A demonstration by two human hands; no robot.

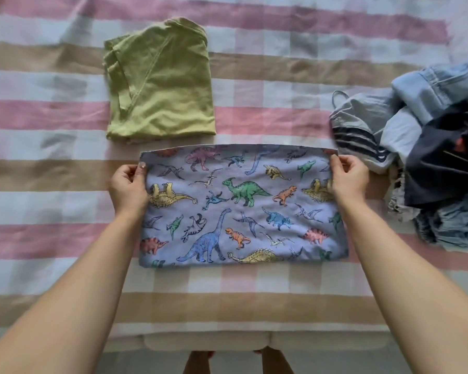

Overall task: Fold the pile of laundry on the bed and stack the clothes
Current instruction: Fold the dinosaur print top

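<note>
— Dinosaur-print cloth point(241, 206) lay where?
— Flat on the striped bed point(254, 306), between the hands.
— And the grip?
— Both pinched it: left hand point(129, 188) at its far left corner, right hand point(349, 180) at the far right corner.

Bed cover point(254, 306) spans the frame. Flat garment point(241, 206) lies on it at centre, left hand point(127, 187) and right hand point(349, 182) pinching its upper corners (one each side). Folded shirt point(160, 85) lies upper left, just above the garment. Unfolded pile point(430, 157) sits at the right edge.

Pink-and-tan checked bedspread point(254, 306); pale floor point(146, 366)
</note>
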